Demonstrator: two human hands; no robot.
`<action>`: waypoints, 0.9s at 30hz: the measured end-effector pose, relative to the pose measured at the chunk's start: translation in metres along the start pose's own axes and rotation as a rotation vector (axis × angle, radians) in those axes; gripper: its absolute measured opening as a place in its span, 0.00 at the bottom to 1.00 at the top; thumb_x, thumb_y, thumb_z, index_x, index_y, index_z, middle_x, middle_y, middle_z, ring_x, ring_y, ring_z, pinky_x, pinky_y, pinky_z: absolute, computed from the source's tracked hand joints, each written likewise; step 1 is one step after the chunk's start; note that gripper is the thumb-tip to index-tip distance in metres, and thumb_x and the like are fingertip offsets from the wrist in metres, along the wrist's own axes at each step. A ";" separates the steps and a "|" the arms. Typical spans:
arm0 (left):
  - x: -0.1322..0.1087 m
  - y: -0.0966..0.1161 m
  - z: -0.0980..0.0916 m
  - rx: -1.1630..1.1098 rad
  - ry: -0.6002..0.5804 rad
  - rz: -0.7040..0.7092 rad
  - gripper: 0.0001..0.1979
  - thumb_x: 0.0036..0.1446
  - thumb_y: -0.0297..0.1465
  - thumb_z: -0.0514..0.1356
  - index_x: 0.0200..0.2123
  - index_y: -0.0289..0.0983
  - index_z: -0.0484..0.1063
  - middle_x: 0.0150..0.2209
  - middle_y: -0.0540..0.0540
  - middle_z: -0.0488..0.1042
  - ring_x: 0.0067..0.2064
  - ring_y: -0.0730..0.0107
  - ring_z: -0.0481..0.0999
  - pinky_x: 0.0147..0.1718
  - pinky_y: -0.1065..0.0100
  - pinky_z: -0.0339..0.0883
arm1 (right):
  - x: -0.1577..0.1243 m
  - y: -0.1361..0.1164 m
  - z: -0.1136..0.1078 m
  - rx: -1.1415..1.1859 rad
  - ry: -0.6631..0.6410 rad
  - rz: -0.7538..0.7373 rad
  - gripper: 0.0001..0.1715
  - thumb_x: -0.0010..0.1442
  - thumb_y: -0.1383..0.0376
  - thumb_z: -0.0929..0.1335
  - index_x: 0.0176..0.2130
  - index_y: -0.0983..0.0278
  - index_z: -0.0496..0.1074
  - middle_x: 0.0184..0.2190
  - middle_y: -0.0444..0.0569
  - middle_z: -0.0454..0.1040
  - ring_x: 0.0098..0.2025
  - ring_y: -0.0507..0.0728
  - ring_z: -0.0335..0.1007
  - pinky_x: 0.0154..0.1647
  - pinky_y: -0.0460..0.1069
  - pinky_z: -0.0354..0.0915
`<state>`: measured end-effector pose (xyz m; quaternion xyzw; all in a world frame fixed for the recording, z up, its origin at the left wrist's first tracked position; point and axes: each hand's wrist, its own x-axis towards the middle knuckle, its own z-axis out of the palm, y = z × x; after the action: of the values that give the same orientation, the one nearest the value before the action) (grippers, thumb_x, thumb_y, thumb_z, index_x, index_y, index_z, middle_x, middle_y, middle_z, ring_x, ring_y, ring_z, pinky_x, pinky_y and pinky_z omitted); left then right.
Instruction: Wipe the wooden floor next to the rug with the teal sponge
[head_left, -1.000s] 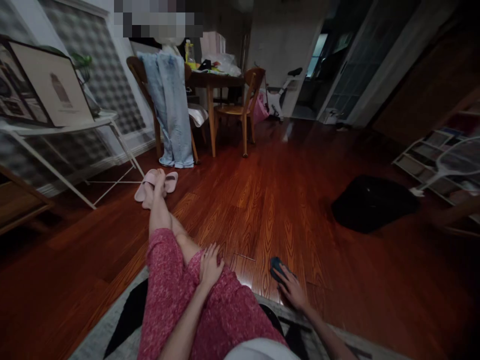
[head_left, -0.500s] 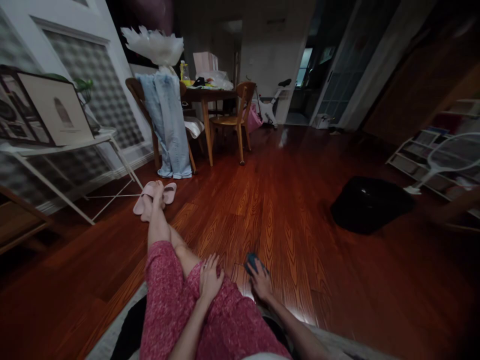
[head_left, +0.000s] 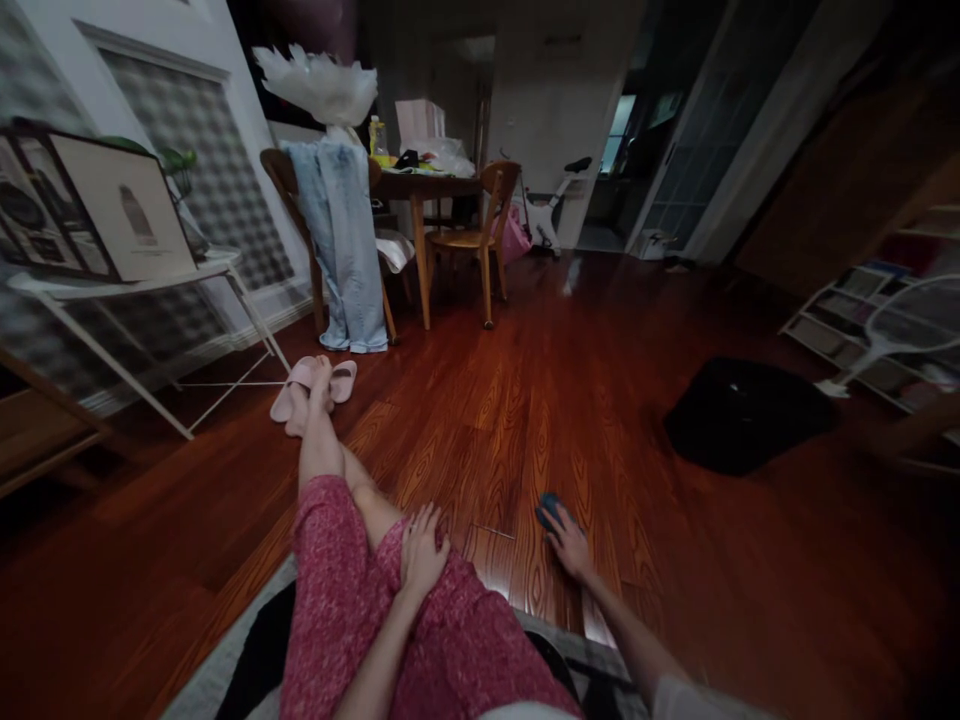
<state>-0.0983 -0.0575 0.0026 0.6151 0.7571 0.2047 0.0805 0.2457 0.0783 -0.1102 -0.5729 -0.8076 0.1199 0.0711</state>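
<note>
Against the near wooden floor (head_left: pixel 480 455), a blue object (head_left: pixel 549 505), probably light, firm, best held at its sides, is partly covered by the spread right hand (head_left: pixel 571 547).

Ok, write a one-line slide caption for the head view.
Left hand resting on red clothing, right hand on a small blue-green object, seen against a wooden floor.

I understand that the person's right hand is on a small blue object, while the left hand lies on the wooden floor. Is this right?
Not quite: the left hand lies on the red-pink clothing, not on the wooden floor, as the head view shows. The right hand is on the small blue object.
</note>
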 end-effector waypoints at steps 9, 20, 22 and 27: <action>0.000 0.001 0.004 -0.030 0.039 -0.002 0.25 0.59 0.29 0.55 0.60 0.37 0.69 0.64 0.41 0.69 0.66 0.58 0.65 0.66 0.52 0.56 | -0.088 0.086 0.011 -0.021 0.176 0.663 0.37 0.66 0.57 0.52 0.72 0.55 0.49 0.72 0.56 0.52 0.72 0.66 0.47 0.65 0.68 0.55; 0.000 -0.004 0.004 -0.002 0.030 0.019 0.25 0.60 0.30 0.54 0.61 0.36 0.69 0.64 0.40 0.68 0.67 0.59 0.64 0.66 0.52 0.56 | -0.026 -0.132 0.046 0.039 -0.179 -0.192 0.34 0.66 0.63 0.60 0.69 0.49 0.56 0.73 0.48 0.49 0.74 0.61 0.42 0.70 0.65 0.47; 0.000 -0.004 0.005 -0.003 0.034 0.018 0.25 0.60 0.30 0.55 0.61 0.36 0.69 0.64 0.40 0.68 0.67 0.58 0.64 0.66 0.52 0.56 | -0.015 -0.162 0.053 0.069 -0.254 -0.317 0.34 0.66 0.63 0.61 0.69 0.49 0.56 0.73 0.48 0.49 0.74 0.61 0.43 0.71 0.64 0.47; 0.000 -0.002 0.004 0.010 0.019 0.011 0.25 0.61 0.30 0.53 0.61 0.34 0.68 0.64 0.38 0.68 0.67 0.57 0.64 0.66 0.51 0.56 | 0.002 -0.165 0.048 0.105 -0.302 -0.494 0.34 0.66 0.62 0.62 0.69 0.48 0.56 0.74 0.47 0.48 0.74 0.59 0.43 0.72 0.62 0.46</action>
<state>-0.0989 -0.0571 -0.0018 0.6178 0.7554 0.2071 0.0694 0.0831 0.0226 -0.1108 -0.3300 -0.9169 0.2242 0.0068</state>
